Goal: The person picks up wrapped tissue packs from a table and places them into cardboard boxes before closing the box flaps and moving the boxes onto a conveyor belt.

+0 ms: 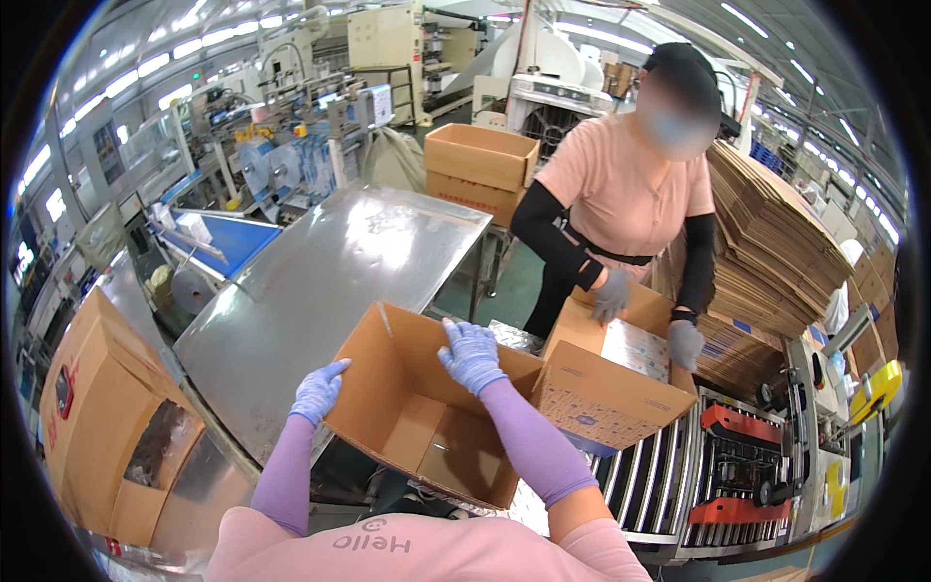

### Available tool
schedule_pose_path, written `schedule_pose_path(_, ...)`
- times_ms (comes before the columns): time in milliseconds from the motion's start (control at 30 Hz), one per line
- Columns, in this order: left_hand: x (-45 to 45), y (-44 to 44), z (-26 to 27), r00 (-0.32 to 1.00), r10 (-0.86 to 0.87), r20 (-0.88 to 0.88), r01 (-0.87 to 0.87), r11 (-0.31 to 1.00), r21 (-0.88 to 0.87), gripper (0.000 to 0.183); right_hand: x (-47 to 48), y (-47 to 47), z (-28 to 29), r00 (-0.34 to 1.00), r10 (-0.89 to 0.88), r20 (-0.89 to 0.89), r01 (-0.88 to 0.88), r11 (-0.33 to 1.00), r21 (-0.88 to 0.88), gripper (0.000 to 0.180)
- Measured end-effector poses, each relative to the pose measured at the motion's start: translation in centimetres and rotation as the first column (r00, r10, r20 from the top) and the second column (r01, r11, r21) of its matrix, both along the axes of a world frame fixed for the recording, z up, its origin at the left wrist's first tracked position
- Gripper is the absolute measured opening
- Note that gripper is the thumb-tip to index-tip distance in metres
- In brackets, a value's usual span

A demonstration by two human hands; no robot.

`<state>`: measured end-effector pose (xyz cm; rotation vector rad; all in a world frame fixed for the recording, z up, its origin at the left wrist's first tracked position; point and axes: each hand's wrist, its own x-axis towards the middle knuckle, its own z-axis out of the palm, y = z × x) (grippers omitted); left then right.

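An open cardboard box [378,378], with nothing seen inside it, is tilted in front of me between my hands. My left hand [318,390], in a blue glove, grips its left edge. My right hand [471,353], gloved alike, holds the far wall at the rim, fingertips over the outer side. Touching or close to its right side stands a printed cardboard box [611,396] with its top open. Inside that one are a brown carton and white patterned packs [637,352]. A co-worker's grey-gloved hands rest at those contents and at the box's right side.
A metal table [327,247] lies ahead to the left, beside a blue conveyor belt [236,236]. A roller conveyor [644,473] with red guides runs at the right. Flattened cardboard [771,233] is stacked behind the co-worker [633,182]. A large carton [109,407] stands at the far left.
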<state>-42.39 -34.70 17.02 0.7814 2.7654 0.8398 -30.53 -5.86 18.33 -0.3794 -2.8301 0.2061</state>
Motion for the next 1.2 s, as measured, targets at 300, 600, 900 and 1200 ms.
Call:
schedule_pose_path(300,-1.2,-0.4,-2.3,0.997,0.026,0.078,-0.036,0.991,0.125,0.033,0.5,-0.8,0.3,1.0,0.021,-0.008,-0.022,0.999,-0.032,0.057)
schedule_pose_path(600,0.4,0.5,0.4,0.999,0.022,0.028,-0.022,1.0,-0.018,0.033,0.2,0.4,-0.5,0.997,0.023,-0.079,-0.027,0.998,-0.051,0.056)
schedule_pose_path(900,-2.0,2.9,0.6,0.991,-0.087,-0.104,0.081,0.995,-0.064,0.032,-0.4,1.2,-0.4,0.988,-0.016,-0.156,0.019,1.0,0.021,0.05)
schedule_pose_path(1200,-2.7,1.5,0.9,0.994,-0.107,0.01,0.107,0.99,-0.086,0.041,-1.5,0.5,-0.4,0.998,-0.06,-0.014,0.058,0.994,-0.093,0.055)
